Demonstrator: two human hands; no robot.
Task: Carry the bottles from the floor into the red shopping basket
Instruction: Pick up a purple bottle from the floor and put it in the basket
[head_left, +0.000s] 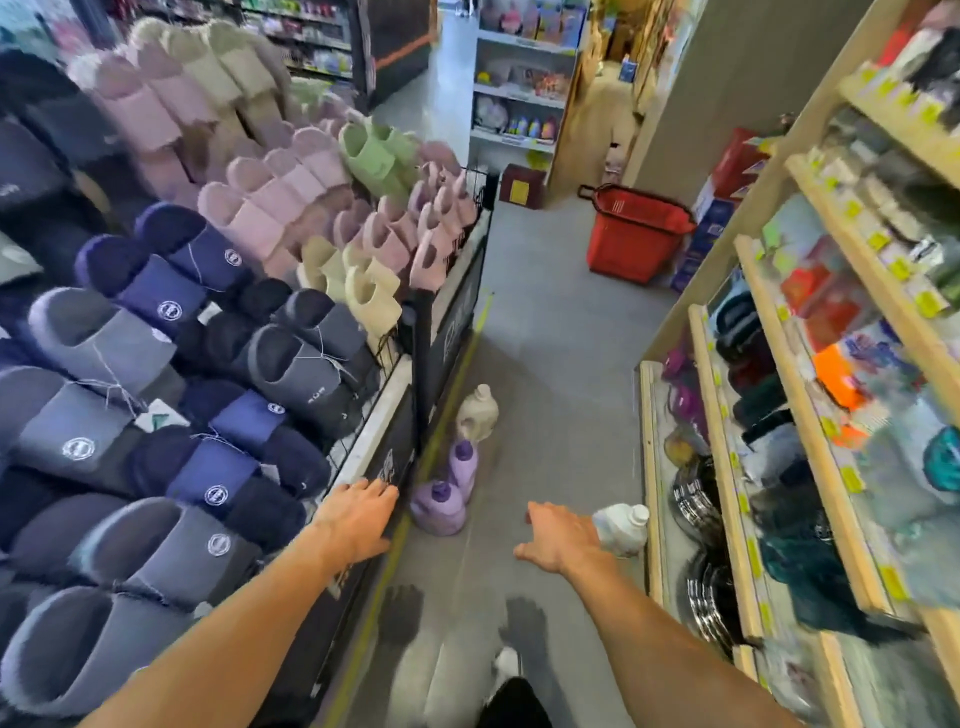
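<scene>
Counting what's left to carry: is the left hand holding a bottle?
No, the left hand is spread open and empty beside the slipper rack, while only the right hand grips a white bottle.

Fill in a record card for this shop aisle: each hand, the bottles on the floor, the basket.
left hand: open, at the edge of the slipper display
right hand: holds white bottle
on floor: cream bottle, far purple bottle, near purple bottle, in a row beside the display
red basket: on the floor farther down the aisle, contents not visible
</scene>
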